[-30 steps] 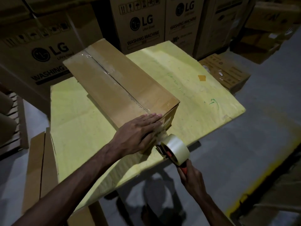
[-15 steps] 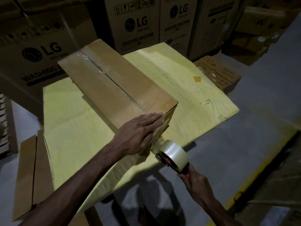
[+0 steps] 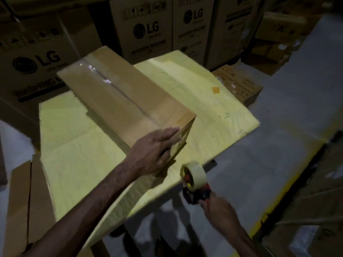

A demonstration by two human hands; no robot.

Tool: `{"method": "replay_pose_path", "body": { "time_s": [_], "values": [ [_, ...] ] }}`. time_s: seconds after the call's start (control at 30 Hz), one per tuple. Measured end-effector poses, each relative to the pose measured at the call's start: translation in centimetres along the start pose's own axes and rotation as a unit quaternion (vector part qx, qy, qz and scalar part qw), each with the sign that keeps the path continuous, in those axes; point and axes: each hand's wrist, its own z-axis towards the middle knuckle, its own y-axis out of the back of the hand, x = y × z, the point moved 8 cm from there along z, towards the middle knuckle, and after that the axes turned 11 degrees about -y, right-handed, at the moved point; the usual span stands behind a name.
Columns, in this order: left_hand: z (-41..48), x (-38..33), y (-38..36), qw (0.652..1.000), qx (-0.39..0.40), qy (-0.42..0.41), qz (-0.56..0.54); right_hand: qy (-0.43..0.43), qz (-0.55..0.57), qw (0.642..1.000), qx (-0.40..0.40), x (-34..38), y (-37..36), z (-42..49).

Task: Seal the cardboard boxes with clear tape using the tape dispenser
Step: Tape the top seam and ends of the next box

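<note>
Left hand [image 3: 154, 151] lies flat on the near end of the cardboard box [image 3: 118, 97], fingers [image 3: 169, 131] straight and close together, pressing over the top edge where the clear tape [image 3: 115, 86] runs down the centre seam. The thumb sits lower, on the box's end face.

Right hand [image 3: 219, 210] is curled round the red handle of the tape dispenser [image 3: 194, 182], fingers clamped on it (blurred, so the exact grip is not clear). The dispenser and its roll hang at the near edge of the desk [image 3: 74, 145], near the box's end but not touching it.

The box lies lengthwise on the desk's yellow top, flaps closed. A small orange patch [image 3: 215, 89] sits on the yellow surface to the right.

Tall LG washing-machine cartons [image 3: 146, 30] stand behind the desk. A low printed carton [image 3: 239, 84] sits on the floor [image 3: 278, 127] at the far right, and flattened cardboard [image 3: 24, 201] is at the near left.
</note>
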Motion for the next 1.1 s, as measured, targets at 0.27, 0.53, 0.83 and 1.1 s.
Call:
{"method": "replay_pose_path", "body": {
  "time_s": [0.27, 0.53, 0.83, 1.1],
  "values": [
    [-0.1, -2.5, -4.9, 0.952, 0.053, 0.109, 0.280, -0.239, 0.523, 0.793, 0.201, -3.9, -4.2, -4.7],
    [-3.6, 0.7, -17.9, 0.897, 0.250, 0.110, 0.347, -0.226, 0.596, 0.754, 0.158, -3.5, 1.1, -2.8],
    [-4.4, 0.4, -17.9, 0.984, 0.128, 0.092, 0.081, -0.129, 0.650, 0.726, 0.184, 1.6, 6.2, -3.2],
    [-5.3, -4.8, -8.4, 0.599, -0.135, 0.404, -0.678, 0.016, 0.617, 0.764, 0.188, 3.7, 10.4, -6.7]
  ]
}}
